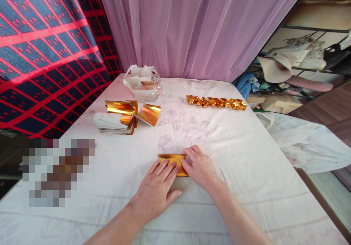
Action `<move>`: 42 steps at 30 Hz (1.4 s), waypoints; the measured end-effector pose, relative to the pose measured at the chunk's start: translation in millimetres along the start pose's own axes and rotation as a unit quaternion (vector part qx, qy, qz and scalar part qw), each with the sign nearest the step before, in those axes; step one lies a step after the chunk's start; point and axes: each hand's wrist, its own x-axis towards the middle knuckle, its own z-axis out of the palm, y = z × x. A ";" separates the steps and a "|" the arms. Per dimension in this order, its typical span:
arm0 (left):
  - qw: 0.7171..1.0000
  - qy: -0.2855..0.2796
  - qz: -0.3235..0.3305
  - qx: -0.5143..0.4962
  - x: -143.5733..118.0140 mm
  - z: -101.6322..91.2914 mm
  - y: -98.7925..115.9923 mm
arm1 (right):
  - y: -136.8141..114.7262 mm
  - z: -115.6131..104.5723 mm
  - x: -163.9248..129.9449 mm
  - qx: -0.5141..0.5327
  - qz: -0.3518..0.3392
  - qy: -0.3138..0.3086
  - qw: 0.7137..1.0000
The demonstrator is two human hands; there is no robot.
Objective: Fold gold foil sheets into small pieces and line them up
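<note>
A folded gold paper is pressed flat on the bed beneath the fingers of the left hand and right hand; both are spread, nothing gripped.

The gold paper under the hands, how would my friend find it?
Start at the white table; near its front edge lie the left hand and right hand. The gold paper is pressed flat beneath them, unlike the curled sheets and the folded row farther back.

Gold foil sheet flat on white bed, pressed beneath both hands' fingers; curled foil stack beyond-left, folded gold pieces beyond-right.
</note>
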 end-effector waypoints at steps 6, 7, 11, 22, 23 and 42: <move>1.000 0.001 -0.006 -0.009 -0.9 2.6 0.1 | -2.0 -3.3 2.3 0.001 0.007 -0.019 1.000; 1.000 0.003 -0.006 -0.009 -1.0 3.0 0.2 | -2.1 -3.2 2.3 0.001 0.008 -0.019 1.000; 1.000 0.011 -0.007 -0.010 -1.1 3.5 0.3 | -1.9 -2.4 1.4 -0.003 0.005 -0.012 1.000; 1.000 0.004 -0.007 -0.025 0.2 -0.5 1.3 | -2.4 -2.3 1.0 0.002 -0.008 -0.019 1.000; 1.000 0.007 -0.005 -0.028 0.6 -1.5 1.0 | -2.2 -2.1 0.9 0.005 -0.010 -0.020 1.000; 0.978 0.066 -0.196 -0.018 18.2 -8.4 -48.4 | -1.0 -1.2 -0.1 0.005 -0.021 -0.019 1.000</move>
